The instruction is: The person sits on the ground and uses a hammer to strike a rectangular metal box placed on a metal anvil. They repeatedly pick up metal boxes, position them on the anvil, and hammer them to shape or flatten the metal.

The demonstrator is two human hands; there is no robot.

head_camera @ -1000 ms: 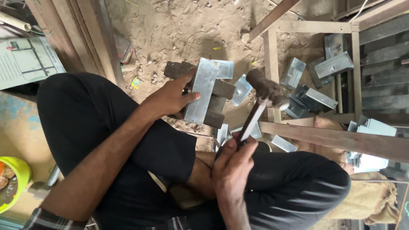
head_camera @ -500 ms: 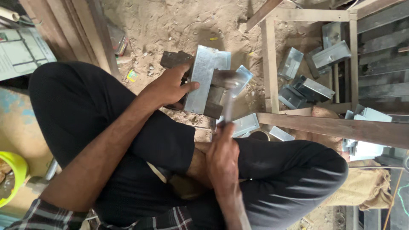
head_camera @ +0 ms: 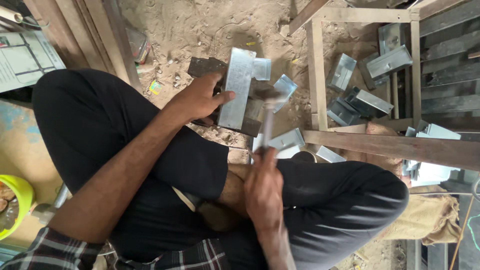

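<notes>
My left hand (head_camera: 200, 97) presses a bent strip of shiny sheet metal (head_camera: 237, 85) down on a dark block (head_camera: 205, 65) that rests on the sandy ground. My right hand (head_camera: 264, 187) grips the handle of a hammer (head_camera: 267, 112). The hammer's head rests on the metal strip's right edge. I sit cross-legged in black trousers, with both knees framing the work.
A wooden frame (head_camera: 316, 75) lies to the right, with several folded metal pieces (head_camera: 367, 102) inside it. More metal pieces (head_camera: 285, 142) lie beside my right hand. A wooden plank (head_camera: 400, 147) crosses over my right knee. A yellow bowl (head_camera: 15, 205) sits at the far left.
The hammer swung from raised at the right down onto the metal strip. My left hand kept its hold on the strip.
</notes>
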